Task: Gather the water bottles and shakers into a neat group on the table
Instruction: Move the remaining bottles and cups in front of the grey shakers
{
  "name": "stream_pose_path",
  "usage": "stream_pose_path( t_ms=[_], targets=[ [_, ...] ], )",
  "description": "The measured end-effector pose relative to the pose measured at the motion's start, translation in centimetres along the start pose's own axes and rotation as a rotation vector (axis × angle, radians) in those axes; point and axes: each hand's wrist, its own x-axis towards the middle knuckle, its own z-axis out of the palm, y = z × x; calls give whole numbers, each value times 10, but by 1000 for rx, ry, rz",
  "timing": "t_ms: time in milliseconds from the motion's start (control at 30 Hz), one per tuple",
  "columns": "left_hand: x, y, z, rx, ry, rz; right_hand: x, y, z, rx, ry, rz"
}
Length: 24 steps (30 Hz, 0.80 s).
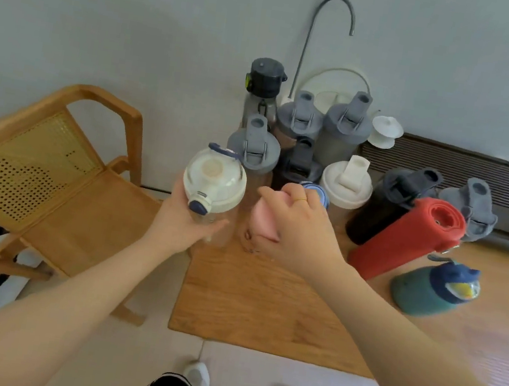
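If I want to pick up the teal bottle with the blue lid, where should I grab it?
Grab the teal bottle around its round middle, probably coming from the open table side nearest you. It stands upright and apart from the red bottle, so fingers fit around it. The blue lid has lumpy bits and a clear flap, a poorer hold.

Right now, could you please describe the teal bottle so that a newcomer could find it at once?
Start at the wooden table and go to its right side. In front of the red bottle stands the teal bottle, apart from the cluster; it alone has a navy lid.
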Motion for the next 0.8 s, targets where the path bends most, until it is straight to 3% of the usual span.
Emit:
stream_pose_path(
  t_ms=[100, 333, 567, 667, 733, 800],
  targets=[
    [14, -5, 16, -25, -93, -1, -32, 13, -23, 87, 23, 122],
    [25, 8, 55, -14, -182, -2, -72, 48, -36, 1, -2, 253],
    [6, 11, 47, -44, -9, -20, -89, 82, -35, -29, 8, 286],
    [-4, 41, 46, 113, 131, 142, -96, 94, -37, -32, -28, 248],
    [-6, 75, 55, 217, 224, 413, -102, 102, -40, -17, -30, 219],
    [-2, 112, 77, 304, 215, 665, -109, 110, -45, -4, -17, 195]
  ],
)
